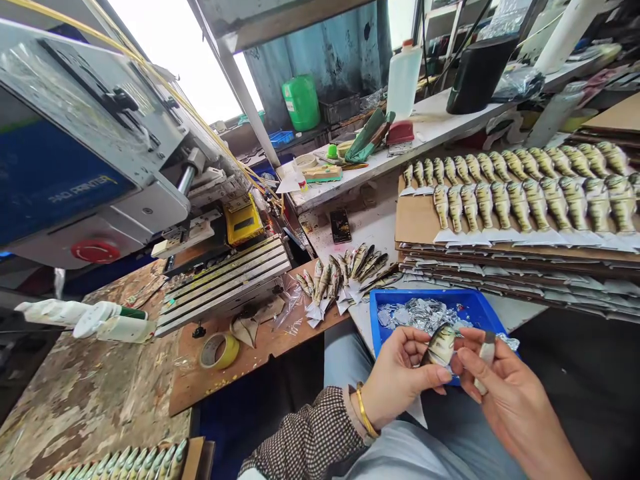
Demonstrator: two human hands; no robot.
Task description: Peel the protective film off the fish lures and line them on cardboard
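My left hand [400, 377] is closed around a small painted fish lure [441, 345], held just above the near rim of a blue tray [475, 307]. My right hand [500, 387] pinches a small pale piece [486, 353] right beside the lure's head end. Both hands hover over my lap. The blue tray holds several crumpled silver scraps [417, 315]. A loose pile of similar fish lures [345, 270] lies on the bench edge to the left of the tray.
Stacked cardboard sheets [420, 223] carry rows of fish lures [525, 193] at the right. A pad printing machine [100, 153] with a slotted table [225, 280] stands at left. Yellow tape roll [219, 351], white bottles [100, 320], a phone [341, 225] and a green jug [301, 101] lie around.
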